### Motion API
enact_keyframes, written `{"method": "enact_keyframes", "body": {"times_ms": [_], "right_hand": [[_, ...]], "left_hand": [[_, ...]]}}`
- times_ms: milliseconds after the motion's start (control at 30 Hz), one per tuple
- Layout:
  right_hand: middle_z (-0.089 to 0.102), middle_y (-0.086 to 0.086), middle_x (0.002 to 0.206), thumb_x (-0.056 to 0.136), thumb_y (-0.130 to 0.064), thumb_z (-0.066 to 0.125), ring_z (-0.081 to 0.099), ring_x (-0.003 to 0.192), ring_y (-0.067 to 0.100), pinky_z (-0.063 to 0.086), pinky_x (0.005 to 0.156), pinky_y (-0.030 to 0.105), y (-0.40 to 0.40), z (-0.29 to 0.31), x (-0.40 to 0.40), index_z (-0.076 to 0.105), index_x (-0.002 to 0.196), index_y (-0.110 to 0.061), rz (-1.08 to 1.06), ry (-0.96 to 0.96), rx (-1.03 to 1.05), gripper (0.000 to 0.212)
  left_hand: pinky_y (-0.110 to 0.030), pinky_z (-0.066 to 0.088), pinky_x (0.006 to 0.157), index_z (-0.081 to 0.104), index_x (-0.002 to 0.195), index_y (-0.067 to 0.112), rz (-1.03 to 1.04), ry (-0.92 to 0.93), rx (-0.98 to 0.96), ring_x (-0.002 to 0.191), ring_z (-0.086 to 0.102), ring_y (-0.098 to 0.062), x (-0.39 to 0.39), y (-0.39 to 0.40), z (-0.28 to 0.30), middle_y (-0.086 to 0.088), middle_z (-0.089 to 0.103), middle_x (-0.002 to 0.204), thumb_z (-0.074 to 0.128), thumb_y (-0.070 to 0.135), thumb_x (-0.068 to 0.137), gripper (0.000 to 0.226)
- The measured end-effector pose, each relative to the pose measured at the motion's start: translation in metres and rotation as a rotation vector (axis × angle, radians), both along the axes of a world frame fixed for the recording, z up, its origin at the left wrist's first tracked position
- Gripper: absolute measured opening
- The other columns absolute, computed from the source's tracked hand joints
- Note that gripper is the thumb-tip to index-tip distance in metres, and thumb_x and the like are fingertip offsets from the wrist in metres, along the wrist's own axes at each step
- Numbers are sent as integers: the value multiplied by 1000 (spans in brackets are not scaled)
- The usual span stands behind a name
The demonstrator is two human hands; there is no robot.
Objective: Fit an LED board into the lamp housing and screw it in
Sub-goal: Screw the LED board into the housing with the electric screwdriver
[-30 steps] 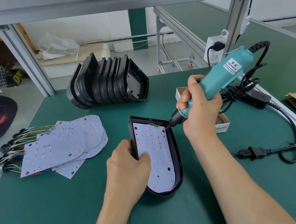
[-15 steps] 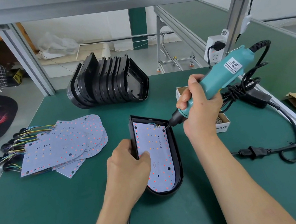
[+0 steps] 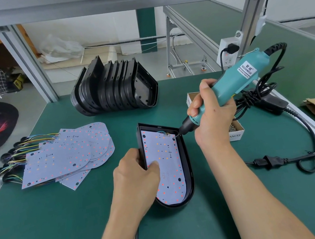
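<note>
Black plastic lamp housing (image 3: 187,168) flat on the green table (image 3: 46,230), straight end away, rounded end near. White LED board (image 3: 166,165) seated inside it, red and orange dots across the face, wires bunched at the far edge.

Left hand (image 3: 136,181) gripping the housing's left wall: fingers curled round the outside, thumb (image 3: 153,166) over the rim and pressing the board down.

Right hand (image 3: 212,118) clenched around the teal electric screwdriver (image 3: 235,83), body slanting up and to the right of the knuckles. Bit tip touching the board's far right corner, just left of the fingertips, well apart from the left thumb.

Small cardboard box of screws (image 3: 235,130) just behind the right wrist. Loose pile of LED boards (image 3: 65,156) left of the left hand. Row of empty housings (image 3: 115,91) beyond both hands. Black power cord (image 3: 302,156) looped to the right of the right forearm.
</note>
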State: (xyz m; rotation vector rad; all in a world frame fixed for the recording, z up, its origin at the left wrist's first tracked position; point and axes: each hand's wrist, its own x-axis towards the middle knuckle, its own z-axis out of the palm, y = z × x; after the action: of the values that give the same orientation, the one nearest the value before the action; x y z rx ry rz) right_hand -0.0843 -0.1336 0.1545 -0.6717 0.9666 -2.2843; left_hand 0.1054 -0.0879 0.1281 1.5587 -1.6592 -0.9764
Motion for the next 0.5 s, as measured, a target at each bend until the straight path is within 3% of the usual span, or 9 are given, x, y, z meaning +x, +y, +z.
{"method": "enact_keyframes", "body": {"times_ms": [267,433,500], "right_hand": [[53,0,50,88,-20,71,42,38,18,38,46,25,0,0,0,69,78,-26,-5,5,-9,12],[53,0,51,89,-19,71,42,38,17,38,46,25,0,0,1,68,79,-25,-3,14,-12,13],[53,1,51,89,-19,71,42,38,17,38,46,25,0,0,1,68,79,-25,-3,13,-12,12]], "left_hand": [[-10,39,44,55,75,18,11,-4,6,48,50,1,-1,0,0,28,54,51,69,18,90,20],[-10,37,42,58,76,18,30,-3,0,47,49,1,-2,0,2,11,56,55,69,18,89,17],[-9,38,44,58,77,19,17,0,9,49,51,2,-1,0,2,17,59,54,68,18,89,16]]}}
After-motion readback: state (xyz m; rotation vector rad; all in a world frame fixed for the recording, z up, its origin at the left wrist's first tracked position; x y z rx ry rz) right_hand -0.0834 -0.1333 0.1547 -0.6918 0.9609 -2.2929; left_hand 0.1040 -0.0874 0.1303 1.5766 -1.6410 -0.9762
